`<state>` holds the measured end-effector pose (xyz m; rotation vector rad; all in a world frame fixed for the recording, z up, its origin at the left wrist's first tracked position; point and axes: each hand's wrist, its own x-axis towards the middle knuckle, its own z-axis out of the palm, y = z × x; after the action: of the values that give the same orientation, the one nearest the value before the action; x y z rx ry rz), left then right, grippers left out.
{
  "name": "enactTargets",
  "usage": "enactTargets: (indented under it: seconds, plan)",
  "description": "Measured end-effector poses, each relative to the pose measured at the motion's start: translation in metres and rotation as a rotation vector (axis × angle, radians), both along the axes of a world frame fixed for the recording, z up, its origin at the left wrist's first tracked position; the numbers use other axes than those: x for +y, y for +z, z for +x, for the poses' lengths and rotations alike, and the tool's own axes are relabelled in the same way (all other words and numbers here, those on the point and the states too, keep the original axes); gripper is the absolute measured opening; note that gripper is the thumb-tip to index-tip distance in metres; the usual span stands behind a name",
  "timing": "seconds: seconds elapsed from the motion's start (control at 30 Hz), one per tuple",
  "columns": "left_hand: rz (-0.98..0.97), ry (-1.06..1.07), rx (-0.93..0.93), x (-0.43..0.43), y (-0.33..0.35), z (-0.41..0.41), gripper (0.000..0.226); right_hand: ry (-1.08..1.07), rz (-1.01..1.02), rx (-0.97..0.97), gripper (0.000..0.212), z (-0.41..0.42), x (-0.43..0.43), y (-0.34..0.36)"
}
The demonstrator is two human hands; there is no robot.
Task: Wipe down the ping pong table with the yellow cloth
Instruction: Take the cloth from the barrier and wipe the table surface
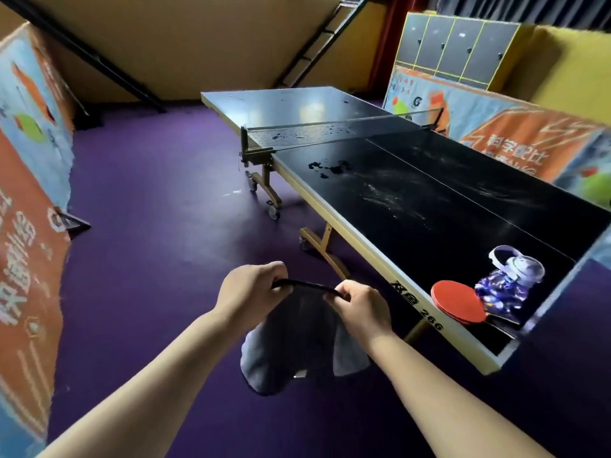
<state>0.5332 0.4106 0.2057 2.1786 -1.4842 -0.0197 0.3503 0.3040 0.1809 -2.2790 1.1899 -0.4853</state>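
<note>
A cloth hangs in front of me over the purple floor; it looks dark grey-blue here, not yellow. My left hand and my right hand each pinch its top edge, stretched between them. The black ping pong table with a yellow rim stands to my right, a little apart from my hands. White smears and dark wet blotches mark its top near the net.
A red paddle and a purple patterned bottle lie on the table's near corner. Printed barrier boards stand at the left and behind the table. Grey lockers line the back right. Wheeled table legs stand on the purple floor.
</note>
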Motion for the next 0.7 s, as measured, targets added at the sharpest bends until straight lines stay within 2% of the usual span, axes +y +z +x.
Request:
enactTargets:
  seconds: [0.13,0.3,0.4,0.5,0.57,0.63,0.7]
  plan:
    - [-0.008,-0.043,-0.032,-0.032,0.003,-0.007,0.021,-0.218,0.139,-0.152,0.009,0.006,-0.004,0.007]
    - [-0.022,-0.219,0.088,-0.065,-0.01,-0.018,0.018,-0.419,0.301,-0.356,0.023,0.02,-0.015,0.01]
    - [0.054,-0.365,0.187,-0.077,-0.025,-0.023,0.018,-0.532,0.282,-0.39,0.026,0.023,-0.019,0.0]
    - [0.066,-0.557,0.313,-0.083,-0.03,-0.03,0.032,-0.61,0.237,-0.37,0.027,0.02,-0.02,-0.002]
    - [0.07,-0.657,0.296,-0.084,-0.033,-0.037,0.047,-0.65,0.228,-0.339,0.029,0.015,-0.022,-0.002]
    - [0.146,-0.662,0.242,-0.087,-0.038,-0.043,0.062,-0.682,0.238,-0.35,0.029,0.009,-0.024,-0.003]
    - [0.184,-0.643,0.25,-0.092,-0.045,-0.051,0.065,-0.713,0.251,-0.352,0.029,0.003,-0.027,-0.005]
